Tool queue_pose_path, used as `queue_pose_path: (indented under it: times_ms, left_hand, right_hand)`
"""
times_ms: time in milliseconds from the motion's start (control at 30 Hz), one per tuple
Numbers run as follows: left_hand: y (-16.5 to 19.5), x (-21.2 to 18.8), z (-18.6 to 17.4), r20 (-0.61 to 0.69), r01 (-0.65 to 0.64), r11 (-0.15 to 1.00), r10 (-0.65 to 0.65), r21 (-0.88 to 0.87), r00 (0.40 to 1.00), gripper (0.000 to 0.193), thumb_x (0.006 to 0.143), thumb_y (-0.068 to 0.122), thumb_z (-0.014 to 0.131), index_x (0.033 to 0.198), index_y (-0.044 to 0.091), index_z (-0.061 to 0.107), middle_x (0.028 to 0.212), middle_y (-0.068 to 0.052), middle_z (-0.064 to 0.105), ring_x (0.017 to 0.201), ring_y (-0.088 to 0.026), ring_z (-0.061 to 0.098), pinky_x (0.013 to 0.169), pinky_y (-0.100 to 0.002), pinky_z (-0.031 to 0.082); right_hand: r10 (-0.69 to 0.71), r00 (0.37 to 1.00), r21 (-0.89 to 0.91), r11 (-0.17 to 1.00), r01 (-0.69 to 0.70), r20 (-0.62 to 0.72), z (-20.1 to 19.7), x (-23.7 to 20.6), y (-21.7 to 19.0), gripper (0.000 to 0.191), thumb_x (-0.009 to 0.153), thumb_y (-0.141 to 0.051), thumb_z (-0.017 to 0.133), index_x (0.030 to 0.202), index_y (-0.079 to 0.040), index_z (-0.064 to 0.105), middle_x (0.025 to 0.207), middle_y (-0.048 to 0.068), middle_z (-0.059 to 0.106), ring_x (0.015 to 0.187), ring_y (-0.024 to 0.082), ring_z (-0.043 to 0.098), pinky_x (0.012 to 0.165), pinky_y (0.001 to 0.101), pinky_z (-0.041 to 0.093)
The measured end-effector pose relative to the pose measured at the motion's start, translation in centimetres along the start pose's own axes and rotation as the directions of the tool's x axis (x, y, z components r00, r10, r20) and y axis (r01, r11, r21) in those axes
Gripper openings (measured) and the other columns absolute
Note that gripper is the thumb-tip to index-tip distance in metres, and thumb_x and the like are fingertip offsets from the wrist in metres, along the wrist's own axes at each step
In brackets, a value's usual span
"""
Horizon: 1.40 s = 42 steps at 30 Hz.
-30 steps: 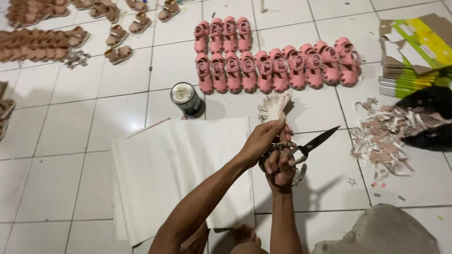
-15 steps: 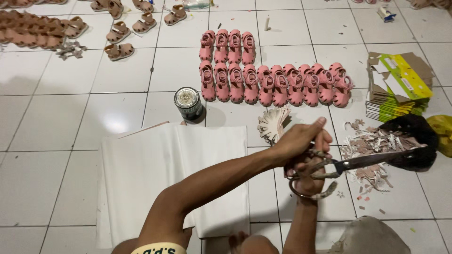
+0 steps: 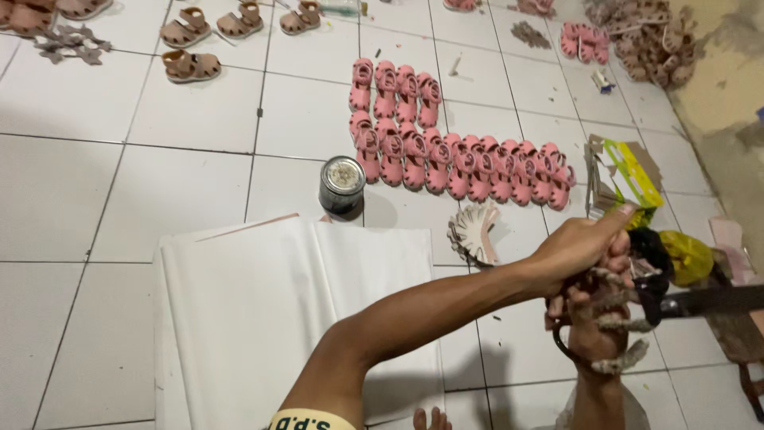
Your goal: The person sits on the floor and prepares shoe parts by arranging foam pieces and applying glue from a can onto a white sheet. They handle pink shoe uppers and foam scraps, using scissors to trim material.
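Steel scissors (image 3: 684,302), stiff, heavy and sharp-bladed, sit at the frame's right edge, our right hand (image 3: 593,330) clenched through their cloth-wrapped handles, left hand (image 3: 577,247) clasped over it.

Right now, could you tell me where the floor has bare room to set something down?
Bare tiles lie left of the tin can, between the tan sandals and the white paper. A smaller patch lies between the paper and both hands, left and right. It is crowded around the pink sandals, paper fan and scissors.
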<state>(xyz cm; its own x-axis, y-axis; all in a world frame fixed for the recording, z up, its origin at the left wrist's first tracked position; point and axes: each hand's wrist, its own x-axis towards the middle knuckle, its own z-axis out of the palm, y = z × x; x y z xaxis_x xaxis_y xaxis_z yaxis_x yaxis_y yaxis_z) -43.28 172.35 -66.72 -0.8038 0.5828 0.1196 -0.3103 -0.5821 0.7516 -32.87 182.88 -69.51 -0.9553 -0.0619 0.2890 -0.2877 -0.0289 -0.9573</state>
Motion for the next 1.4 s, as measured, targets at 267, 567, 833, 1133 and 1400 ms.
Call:
queue_pose_path:
  times_ms: [267,567,833,1133,1400]
  left_hand:
    - [0.1,-1.9,0.9,0.228,-0.164,0.984,0.176,-0.072,0.958,0.063,0.12,0.046,0.04,0.111,-0.008,0.069,0.094,-0.013,0.074,0.085,-0.017,0.068,0.076,-0.031,0.058]
    - [-0.6,-1.6,-4.7,-0.213,-0.072,0.997,0.076,0.027,0.974,0.018,0.1,0.015,0.071,0.101,-0.002,0.076,0.091,-0.008,0.074,0.076,-0.013,0.07,0.061,-0.033,0.06]
    - [-0.3,-2.7,-6.8,-0.21,-0.091,0.816,0.252,0.57,0.944,0.027,0.105,0.02,0.056,0.099,-0.003,0.069,0.077,-0.016,0.072,0.068,-0.022,0.072,0.061,-0.041,0.057]
    - [-0.3,-4.1,-5.6,0.012,-0.264,0.482,0.464,0.835,0.886,0.041,0.112,0.029,0.035,0.094,0.003,0.061,0.07,-0.011,0.069,0.061,-0.025,0.07,0.063,-0.044,0.054]
    - [2.6,-6.1,-5.2,-0.139,-0.105,0.71,0.277,0.696,0.951,0.058,0.105,0.053,0.049,0.086,0.002,0.07,0.061,-0.009,0.069,0.057,-0.019,0.072,0.052,-0.036,0.055]
  right_hand:
    - [0.197,0.977,-0.388,0.897,-0.213,-0.08,-0.2,0.0,-6.9,0.087,0.107,-0.046,0.049,0.179,-0.012,0.013,0.082,0.006,0.05,0.055,0.019,0.058,0.04,0.0294,0.045]
    - [0.193,0.979,-0.393,0.897,-0.204,-0.068,5.8,0.6,-5.4,0.076,0.105,-0.034,0.043,0.174,-0.015,0.017,0.078,0.006,0.053,0.047,0.01,0.043,0.039,0.0242,0.033]
    - [0.255,0.967,-0.184,0.952,-0.247,0.021,4.9,1.0,-3.8,0.073,0.1,-0.036,0.054,0.16,-0.003,0.031,0.077,0.007,0.053,0.044,0.009,0.042,0.036,0.0227,0.032]
    - [0.314,0.949,-0.121,0.943,-0.31,0.018,3.2,-0.5,-3.6,0.068,0.097,-0.034,0.058,0.154,-0.004,0.036,0.075,0.007,0.052,0.042,0.011,0.043,0.035,0.0239,0.033]
    - [0.231,0.97,-0.052,0.971,-0.235,-0.068,1.1,0.5,-3.4,0.066,0.1,-0.029,0.059,0.155,0.002,0.039,0.075,0.005,0.053,0.044,0.01,0.042,0.039,0.0241,0.033]
